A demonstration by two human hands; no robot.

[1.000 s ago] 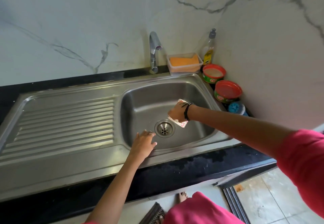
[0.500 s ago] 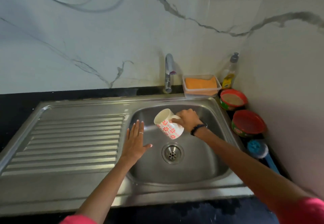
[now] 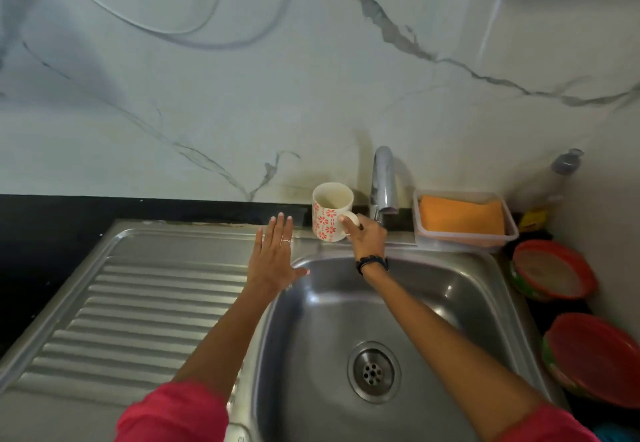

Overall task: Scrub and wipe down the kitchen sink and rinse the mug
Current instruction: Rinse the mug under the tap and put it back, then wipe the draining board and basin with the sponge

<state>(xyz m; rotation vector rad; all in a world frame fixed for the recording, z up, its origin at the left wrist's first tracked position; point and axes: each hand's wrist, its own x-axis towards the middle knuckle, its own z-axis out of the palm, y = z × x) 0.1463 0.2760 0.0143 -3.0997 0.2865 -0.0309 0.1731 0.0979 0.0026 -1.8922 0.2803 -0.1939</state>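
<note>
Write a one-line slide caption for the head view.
Right hand holds the floral mug by its handle on the sink rim beside the tap; left hand hovers open.

Right hand gripping upright floral mug by its handle beside tap, left hand flat over sink rim

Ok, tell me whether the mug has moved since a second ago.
Yes. The mug, held by the right hand, went from above the drain to the sink's back ledge beside the tap.

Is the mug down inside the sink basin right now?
No, the right hand holds the mug upright by its handle at the back rim of the sink, left of the tap.
</note>
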